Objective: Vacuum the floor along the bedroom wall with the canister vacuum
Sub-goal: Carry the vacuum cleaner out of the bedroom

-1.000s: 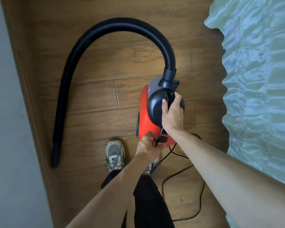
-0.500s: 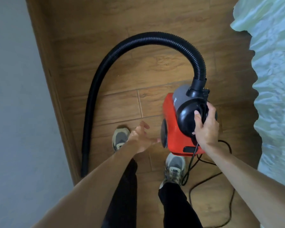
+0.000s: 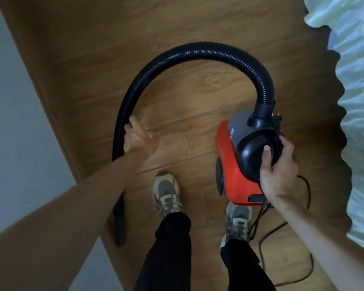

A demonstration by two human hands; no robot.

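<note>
Beside the wall (image 3: 11,106), my left hand (image 3: 138,139) is spread open at the hose (image 3: 198,51), my right hand (image 3: 278,175) grips the vacuum (image 3: 231,171); the cord (image 3: 282,227) by my shoe (image 3: 237,222) could trip me.

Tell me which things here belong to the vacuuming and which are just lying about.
Part of the job: red canister vacuum, gripped by the right hand; black hose, by the open left hand; nozzle; power cord.
Just there: pale bed cover; the person's shoes.

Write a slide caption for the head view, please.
Right hand grips the canister vacuum; open left hand reaches for its hose.
</note>
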